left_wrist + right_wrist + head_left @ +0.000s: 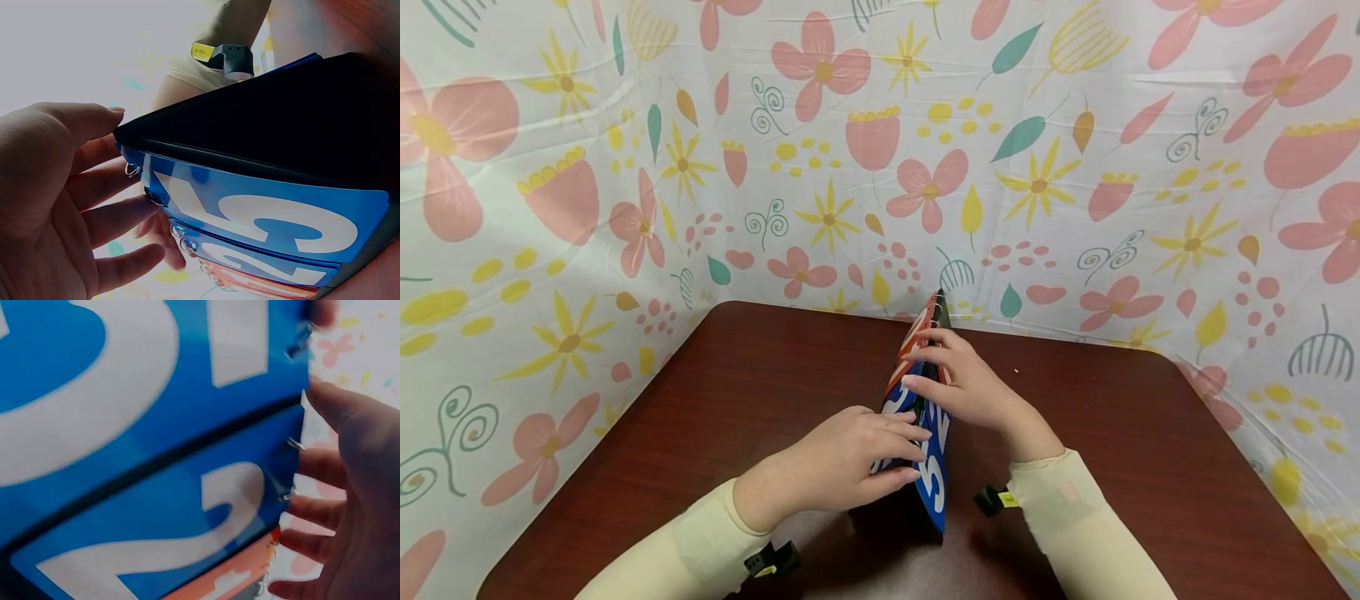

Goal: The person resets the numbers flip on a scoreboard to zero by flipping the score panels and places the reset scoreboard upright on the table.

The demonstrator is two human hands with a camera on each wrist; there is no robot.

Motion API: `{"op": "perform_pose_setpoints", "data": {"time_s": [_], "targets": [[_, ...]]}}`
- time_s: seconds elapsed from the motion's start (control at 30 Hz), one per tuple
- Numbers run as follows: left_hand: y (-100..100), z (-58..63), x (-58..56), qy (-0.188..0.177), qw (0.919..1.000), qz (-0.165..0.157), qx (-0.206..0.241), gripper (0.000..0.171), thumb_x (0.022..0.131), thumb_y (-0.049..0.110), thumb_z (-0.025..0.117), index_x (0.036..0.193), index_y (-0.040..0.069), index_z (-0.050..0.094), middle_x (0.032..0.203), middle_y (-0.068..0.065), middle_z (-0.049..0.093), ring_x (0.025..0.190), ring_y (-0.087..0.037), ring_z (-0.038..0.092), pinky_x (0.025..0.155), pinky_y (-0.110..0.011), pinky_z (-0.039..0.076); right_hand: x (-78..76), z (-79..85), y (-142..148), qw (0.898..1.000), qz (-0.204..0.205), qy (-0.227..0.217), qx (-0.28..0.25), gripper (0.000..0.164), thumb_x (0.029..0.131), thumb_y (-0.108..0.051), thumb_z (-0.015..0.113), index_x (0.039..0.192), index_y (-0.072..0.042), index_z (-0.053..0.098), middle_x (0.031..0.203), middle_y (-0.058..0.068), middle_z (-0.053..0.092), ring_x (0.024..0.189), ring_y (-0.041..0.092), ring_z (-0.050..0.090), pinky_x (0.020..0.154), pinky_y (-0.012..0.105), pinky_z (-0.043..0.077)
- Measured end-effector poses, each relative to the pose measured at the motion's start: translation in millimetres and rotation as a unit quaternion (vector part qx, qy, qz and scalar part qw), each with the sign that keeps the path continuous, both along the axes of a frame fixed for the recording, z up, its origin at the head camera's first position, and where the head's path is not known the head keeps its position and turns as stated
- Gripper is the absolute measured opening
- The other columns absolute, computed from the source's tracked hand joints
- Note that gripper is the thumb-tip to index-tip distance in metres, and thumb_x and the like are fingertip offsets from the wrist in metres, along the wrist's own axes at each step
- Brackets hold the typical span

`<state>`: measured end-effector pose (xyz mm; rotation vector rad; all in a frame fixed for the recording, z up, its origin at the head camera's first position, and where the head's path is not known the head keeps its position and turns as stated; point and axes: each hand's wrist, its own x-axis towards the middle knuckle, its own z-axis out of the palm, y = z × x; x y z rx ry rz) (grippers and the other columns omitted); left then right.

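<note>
A tabletop flip scoreboard [936,492] stands tented on the dark table, its ridge running away from me. Blue number cards [200,187] hang on metal rings at the near part, with red-orange cards [250,275] farther along. My left hand [857,454] rests over the near end of the ridge. In the left wrist view its thumb lies at the top corner and its fingers spread along the ring edge. Farther back, my right hand [973,383] lies with loosely straight fingers across the ridge. In the right wrist view those fingers [319,506] reach the rings beside a blue card numbered 2.
The brown wooden table [1112,442] extends to both sides of the scoreboard. A flower-patterned cloth [887,125] hangs behind and to the sides of it. Small black cameras [988,500] are strapped under both wrists.
</note>
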<state>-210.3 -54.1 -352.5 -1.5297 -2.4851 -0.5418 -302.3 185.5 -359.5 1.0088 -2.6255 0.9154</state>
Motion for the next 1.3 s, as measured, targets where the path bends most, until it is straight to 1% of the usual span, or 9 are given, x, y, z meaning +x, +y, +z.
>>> {"op": "perform_pose_setpoints", "data": {"time_s": [0.13,0.3,0.4,0.53,0.63,0.77,0.87,1.07,1.3], "targets": [[1,0.1,0.1,-0.002,1.0,0.003,-0.005,0.028,0.104,0.032,0.061,0.124,0.019,0.076,0.139,0.002,0.069,0.141,-0.015,0.055,0.109,-0.043,0.052,-8.7,-1.7,9,0.998,0.003,-0.013,-0.061,0.044,0.093,-0.034,0.076,0.134,-0.019,0.066,0.139,0.007,0.055,0.128,0.03,0.053,0.103,0.061,0.05],[1,-0.7,0.6,-0.012,0.9998,0.009,-0.009,0.029,0.104,0.033,0.06,0.125,0.02,0.076,0.14,0.002,0.068,0.142,-0.015,0.054,0.11,-0.043,0.051,-20.2,-9.6,17,0.992,-0.011,-0.048,-0.113,0.048,0.092,-0.028,0.078,0.133,-0.011,0.06,0.129,0.012,0.058,0.117,0.035,0.06,0.095,0.062,0.053],[1,-0.9,0.7,-0.018,0.9997,0.01,-0.009,0.03,0.104,0.034,0.06,0.126,0.021,0.075,0.141,0.002,0.067,0.142,-0.015,0.054,0.111,-0.044,0.051,-26.5,-15.6,21,0.989,-0.025,-0.081,-0.118,0.047,0.092,-0.028,0.078,0.131,-0.012,0.058,0.126,0.013,0.06,0.113,0.036,0.063,0.093,0.055,0.055],[1,-1.5,0.4,-0.014,0.9998,0.01,-0.01,0.03,0.105,0.034,0.059,0.126,0.021,0.075,0.141,0.003,0.067,0.142,-0.015,0.054,0.111,-0.043,0.051,-33.1,-22.9,25,0.986,-0.031,-0.118,-0.117,0.045,0.091,-0.028,0.079,0.127,-0.013,0.057,0.118,0.015,0.062,0.1,0.031,0.065,0.083,0.04,0.056],[1,-1.6,0.2,-0.013,0.9998,0.008,-0.009,0.03,0.105,0.033,0.059,0.125,0.021,0.075,0.14,0.003,0.067,0.143,-0.015,0.053,0.11,-0.043,0.051,-37.5,-27.2,28,0.984,-0.015,-0.126,-0.127,0.044,0.09,-0.022,0.08,0.124,-0.01,0.055,0.107,0.017,0.063,0.087,0.026,0.062,0.074,0.032,0.054],[1,-1.5,0.1,-0.014,0.9998,0.009,-0.009,0.03,0.105,0.034,0.059,0.125,0.021,0.075,0.141,0.003,0.067,0.143,-0.014,0.053,0.11,-0.044,0.051,-41.9,-31.5,31,0.981,0.023,-0.128,-0.146,0.047,0.089,-0.015,0.08,0.124,-0.006,0.05,0.094,0.016,0.064,0.077,0.022,0.061,0.066,0.028,0.053],[1,-0.7,0.3,-0.014,0.9998,0.007,-0.009,0.03,0.105,0.034,0.059,0.125,0.021,0.076,0.141,0.002,0.067,0.143,-0.015,0.053,0.11,-0.044,0.051,-43.5,-33.2,32,0.978,0.037,-0.135,-0.155,0.048,0.089,-0.014,0.08,0.123,-0.003,0.048,0.09,0.015,0.065,0.074,0.02,0.061,0.065,0.028,0.052],[2,-0.9,0.7,-0.01,0.9999,0.003,-0.002,0.028,0.104,0.033,0.061,0.124,0.02,0.076,0.14,0.002,0.068,0.142,-0.015,0.054,0.11,-0.044,0.051,-44.0,-35.4,32,0.977,0.025,-0.145,-0.151,0.047,0.091,-0.013,0.078,0.123,0.0,0.047,0.09,0.016,0.065,0.074,0.02,0.061,0.064,0.027,0.05],[3,-3.7,0.5,-0.011,0.9999,0.004,0.005,0.03,0.104,0.034,0.06,0.125,0.021,0.076,0.14,0.003,0.068,0.142,-0.014,0.054,0.11,-0.044,0.051,-42.3,-35.0,33,0.979,-0.018,-0.14,-0.148,0.05,0.091,-0.022,0.079,0.129,-0.008,0.048,0.106,0.017,0.064,0.094,0.027,0.063,0.085,0.035,0.056]]}}
